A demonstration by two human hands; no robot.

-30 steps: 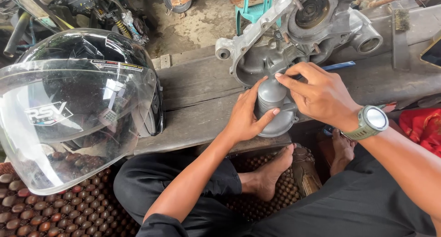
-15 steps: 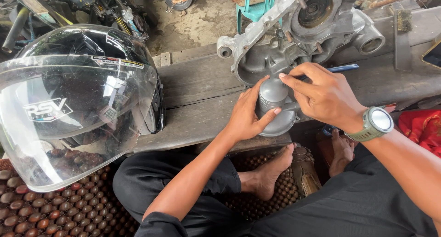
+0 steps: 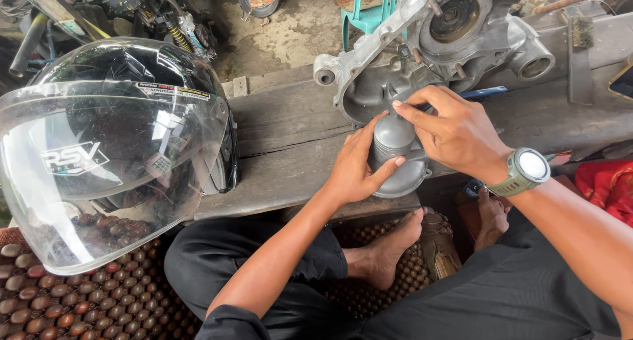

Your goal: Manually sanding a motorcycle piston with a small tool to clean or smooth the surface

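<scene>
Both my hands clasp the grey cap (image 3: 393,137): left hand (image 3: 356,165) cupping, right hand (image 3: 455,132) seemingly pinching, beside the casing (image 3: 448,43)

- Soft daylight fills the whole picture, bright and even.
- The clear helmet visor (image 3: 99,175) shows pale shiny glare.
- Dark shadow sits under the wooden bench (image 3: 283,135).
- Everything looks sharp; the edges bend a little.

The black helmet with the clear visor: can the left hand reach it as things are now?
Probably yes. The helmet sits on the same wooden bench, nothing lies between, but the left hand now holds the grey metal cylinder part.
</scene>
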